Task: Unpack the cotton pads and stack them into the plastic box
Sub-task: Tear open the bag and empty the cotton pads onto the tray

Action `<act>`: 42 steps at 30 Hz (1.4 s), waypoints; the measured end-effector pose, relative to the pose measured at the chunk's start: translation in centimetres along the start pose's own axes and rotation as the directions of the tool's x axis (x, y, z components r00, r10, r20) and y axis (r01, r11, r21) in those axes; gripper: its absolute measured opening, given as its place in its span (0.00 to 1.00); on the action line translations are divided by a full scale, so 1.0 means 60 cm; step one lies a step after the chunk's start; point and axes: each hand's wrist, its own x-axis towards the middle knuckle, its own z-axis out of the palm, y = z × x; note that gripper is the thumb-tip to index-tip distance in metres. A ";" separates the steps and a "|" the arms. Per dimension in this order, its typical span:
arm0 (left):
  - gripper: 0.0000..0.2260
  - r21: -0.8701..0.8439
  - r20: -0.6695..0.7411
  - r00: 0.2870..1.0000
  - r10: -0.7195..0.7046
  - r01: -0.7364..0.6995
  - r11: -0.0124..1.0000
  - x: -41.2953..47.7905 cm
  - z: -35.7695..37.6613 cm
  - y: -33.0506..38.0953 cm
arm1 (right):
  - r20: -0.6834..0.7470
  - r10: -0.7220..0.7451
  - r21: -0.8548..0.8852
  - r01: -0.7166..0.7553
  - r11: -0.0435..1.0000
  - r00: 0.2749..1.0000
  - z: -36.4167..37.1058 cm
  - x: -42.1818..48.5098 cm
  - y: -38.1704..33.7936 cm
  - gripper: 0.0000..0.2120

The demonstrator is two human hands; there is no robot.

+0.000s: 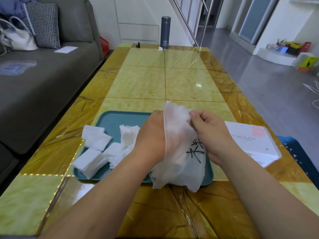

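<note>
**Inspector A:** Nearest item?

**Inspector B:** 1 translucent bag (181,163) with black characters, lower centre, sagging over the near rim of the teal tray (110,118). The right hand (210,135) pinches the bag's mouth between thumb and curled fingers. The left hand (151,137) enters the mouth. Its fingers are veiled by film, so the grip cannot be told.

**A:** The cotton pads?

**B:** Cotton pads (95,138) lie in loose white piles on the tray's left half, some overhanging its left rim. The plastic box (252,144) lies on the table (143,80), right of centre, just beside the tray.

**A:** Farther?

**B:** 1 dark flask (164,31) stands at the table's far end, top centre. A grey sofa (43,83) fills the upper left.
</note>
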 end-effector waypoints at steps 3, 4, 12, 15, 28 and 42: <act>0.10 -0.217 -0.033 0.998 -0.044 0.036 0.976 -0.008 -0.008 -0.008 | -0.199 0.024 0.051 -0.014 0.999 0.980 -0.015 0.012 -0.003 0.13; 0.15 -0.251 -0.028 0.999 -0.040 0.032 0.968 -0.014 -0.015 -0.008 | -0.278 0.015 0.071 0.005 0.997 0.961 -0.021 0.016 -0.005 0.12; 0.20 0.275 0.046 0.997 -0.064 0.049 0.960 -0.022 -0.040 -0.011 | -0.465 -0.155 0.008 0.179 0.984 0.872 -0.037 0.023 -0.011 0.12; 0.19 0.140 0.171 0.985 -0.029 0.005 0.990 -0.025 -0.027 -0.017 | -0.410 -0.237 -0.050 0.238 0.970 0.881 -0.038 0.017 -0.014 0.10; 0.10 -0.754 -0.011 0.976 -0.216 0.134 0.643 -0.059 -0.067 0.049 | -0.051 -0.506 -0.220 0.484 0.847 0.861 -0.011 0.014 -0.122 0.08; 0.09 -0.950 0.289 0.955 -0.070 0.295 0.100 -0.058 -0.098 0.062 | 0.051 -0.100 -0.386 0.112 0.915 0.994 -0.062 -0.035 -0.108 0.25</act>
